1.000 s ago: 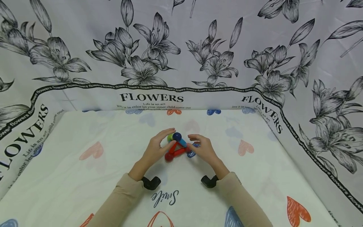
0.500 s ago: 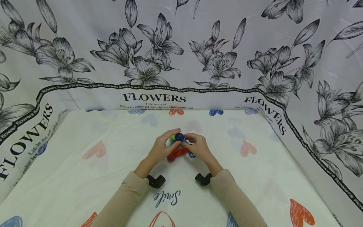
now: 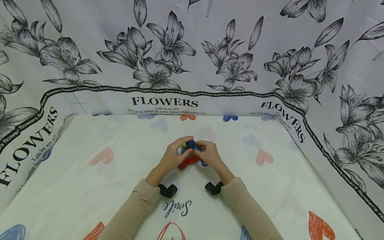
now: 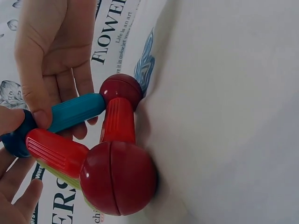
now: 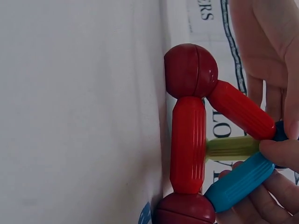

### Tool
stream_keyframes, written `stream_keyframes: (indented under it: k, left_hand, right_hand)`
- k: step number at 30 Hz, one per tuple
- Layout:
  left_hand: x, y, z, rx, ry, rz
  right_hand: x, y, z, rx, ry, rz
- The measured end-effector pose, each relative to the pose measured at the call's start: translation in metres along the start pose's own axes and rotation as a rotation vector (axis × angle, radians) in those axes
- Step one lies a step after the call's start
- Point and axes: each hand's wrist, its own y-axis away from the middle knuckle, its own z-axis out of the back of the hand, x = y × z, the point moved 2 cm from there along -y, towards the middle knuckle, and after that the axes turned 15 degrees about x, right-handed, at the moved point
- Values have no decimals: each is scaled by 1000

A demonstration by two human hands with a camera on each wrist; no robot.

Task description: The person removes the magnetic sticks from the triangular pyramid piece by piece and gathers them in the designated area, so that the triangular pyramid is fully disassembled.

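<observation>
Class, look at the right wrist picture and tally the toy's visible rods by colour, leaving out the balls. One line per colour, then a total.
Red rods: 2
Green rod: 1
Light blue rod: 1
Total: 4 rods showing

Wrist views show two maroon balls [image 5: 191, 70], one navy ball [image 4: 18, 138], two red rods [image 5: 188, 144], one green rod [image 5: 232, 148], one light-blue rod [image 5: 239, 182].
</observation>
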Motion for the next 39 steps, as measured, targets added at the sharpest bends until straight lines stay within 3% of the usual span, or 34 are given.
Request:
stream_keyframes:
  k: [13,23,28,34,39]
  left_hand:
    - [0,-2,-1,-45,-43,-22]
    - [1,0,0,-33,-39,-14]
    - [0,1,2,-61,-34,13]
    - [1,2,4,-43,-17,48]
    - [1,4,7,-48,-12,47]
  right_hand:
    - [2,-3,0,-4,16,24]
    - [2,-1,1,-3,-16,7]
    - [0,0,4,-11,-46,-22]
    - [-2,3,6,-5,-52,-59]
    - [-3,6,8,-4,-60,-37]
